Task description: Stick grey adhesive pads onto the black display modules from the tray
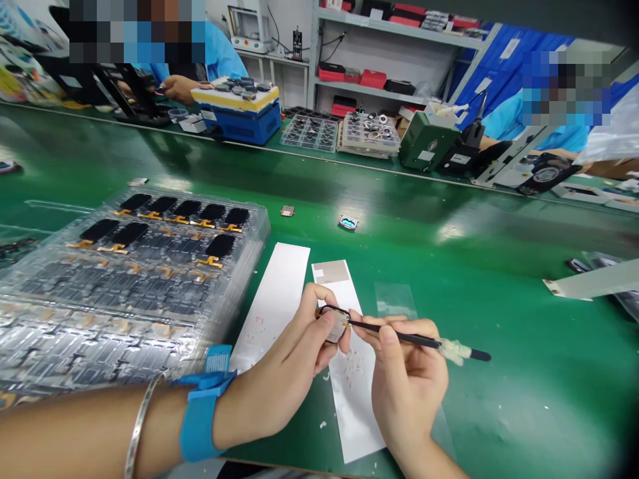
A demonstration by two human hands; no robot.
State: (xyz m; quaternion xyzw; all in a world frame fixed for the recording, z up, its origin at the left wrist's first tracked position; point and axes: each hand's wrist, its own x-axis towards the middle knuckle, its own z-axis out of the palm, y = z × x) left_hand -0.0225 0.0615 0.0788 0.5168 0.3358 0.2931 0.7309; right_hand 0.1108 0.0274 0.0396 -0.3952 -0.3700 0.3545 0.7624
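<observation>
Between the thumb and fingers of my left hand (pixel 299 346) is a small smartwatch screen module (pixel 335 324), its silvery back facing up and its rim dark. My right hand (pixel 407 366) grips black tweezers (pixel 394 332) wrapped near the rear end with pale tape. The tweezer tip meets the right edge of the module; exactly what it touches is too small to tell. Under both hands lies a white paper strip (pixel 357 412) with tiny reddish bits on it. A second white strip (pixel 279 286) lies to the left, partly behind my left hand.
Stacked clear plastic trays (pixel 164 273) with several black screens (pixel 187 211) fill the left. A small lit screen (pixel 348 222) and a small metallic part (pixel 287 211) lie on the green bench (pixel 524 319). Across the bench are two co-workers, a blue box (pixel 244 120) and a green machine (pixel 429 140).
</observation>
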